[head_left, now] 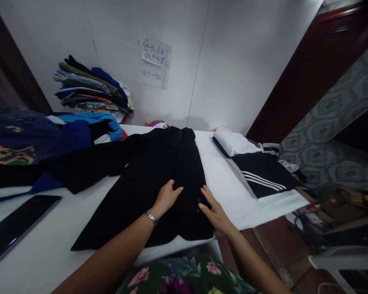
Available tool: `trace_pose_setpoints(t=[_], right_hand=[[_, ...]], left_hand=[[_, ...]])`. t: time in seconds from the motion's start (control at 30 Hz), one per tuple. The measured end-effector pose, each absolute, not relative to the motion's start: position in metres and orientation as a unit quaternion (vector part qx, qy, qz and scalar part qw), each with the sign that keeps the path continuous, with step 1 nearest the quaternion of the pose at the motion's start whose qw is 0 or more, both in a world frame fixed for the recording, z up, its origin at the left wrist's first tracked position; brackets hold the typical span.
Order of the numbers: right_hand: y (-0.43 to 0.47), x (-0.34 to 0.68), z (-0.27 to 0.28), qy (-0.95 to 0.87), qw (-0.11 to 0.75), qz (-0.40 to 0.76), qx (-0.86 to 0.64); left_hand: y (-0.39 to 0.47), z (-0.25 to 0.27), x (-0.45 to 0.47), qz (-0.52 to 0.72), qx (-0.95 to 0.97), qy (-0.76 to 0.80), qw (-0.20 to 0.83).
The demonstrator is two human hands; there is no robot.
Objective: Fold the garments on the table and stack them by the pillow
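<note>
A black jacket (141, 183) with a collar lies spread on the white table, its front folded to the right side. One sleeve (79, 163) stretches out to the left, over other clothes. My left hand (167, 198), with a silver bracelet at the wrist, rests on the middle of the jacket. Its thumb and forefinger are apart. At the jacket's right edge lies my right hand (215, 212), fingers and thumb spread, touching the cloth beside some dark buttons. Neither hand visibly grips anything.
Folded clothes form a tall stack (92, 87) at the back left. Loose garments (33, 139) are heaped in front of it. A dark tablet-like device (18, 224) lies near left. Folded black clothing with white stripes (260, 171) sits right, under a white garment (234, 143).
</note>
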State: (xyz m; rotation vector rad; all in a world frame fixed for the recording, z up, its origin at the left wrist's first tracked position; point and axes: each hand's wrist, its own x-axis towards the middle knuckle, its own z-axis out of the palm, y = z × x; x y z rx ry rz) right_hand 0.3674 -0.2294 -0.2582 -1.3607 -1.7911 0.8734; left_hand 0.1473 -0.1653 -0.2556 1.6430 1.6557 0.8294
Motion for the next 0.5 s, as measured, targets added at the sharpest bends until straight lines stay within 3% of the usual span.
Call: trace_pose_setpoints(t=[0.23, 0.5], right_hand=[[-0.217, 0.376, -0.272, -0.517, 0.441, 0.418, -0.603], [-0.205, 0.370, -0.260, -0.451, 0.419, 0.512, -0.598]], left_hand=[[-0.172, -0.247, 0.147, 0.276, 0.640, 0.656, 0.289], [-0.181, -0.245, 0.148, 0.296, 0.713, 0.618, 0.147]])
